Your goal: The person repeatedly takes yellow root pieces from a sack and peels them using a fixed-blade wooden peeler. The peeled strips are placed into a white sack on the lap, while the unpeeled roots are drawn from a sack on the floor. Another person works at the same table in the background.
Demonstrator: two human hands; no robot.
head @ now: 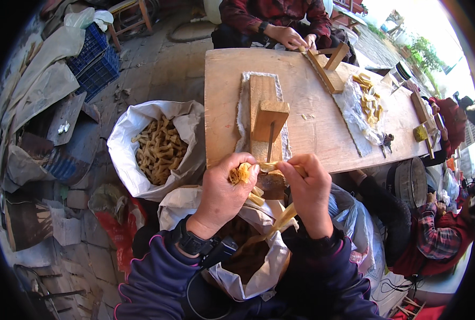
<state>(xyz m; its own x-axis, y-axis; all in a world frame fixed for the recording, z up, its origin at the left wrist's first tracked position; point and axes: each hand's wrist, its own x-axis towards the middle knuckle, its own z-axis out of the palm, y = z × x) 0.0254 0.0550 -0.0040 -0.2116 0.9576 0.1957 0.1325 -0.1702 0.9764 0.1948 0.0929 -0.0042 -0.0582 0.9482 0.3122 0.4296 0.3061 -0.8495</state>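
My left hand (225,192) grips a bunched, yellowish dried strip (239,174) between thumb and fingers, its frayed end showing. My right hand (311,180) pinches the stretched part of the same kind of material, and a long tail (283,218) hangs below it. Both hands meet at the table's near edge, by the lower end of a thin metal rod (270,142). That rod slants from an upright wooden block (272,114) on a wooden base board (262,86). Beneath my hands stands an open white sack (249,294), its dark contents partly hidden.
Another white sack (121,138) at left holds many tan twisted pieces (161,150). Across the wooden table (221,104), a co-worker's hands (291,38) work at a second wooden stand (325,74). Yellow strips (369,104) lie on plastic at right. More people sit beyond the right edge.
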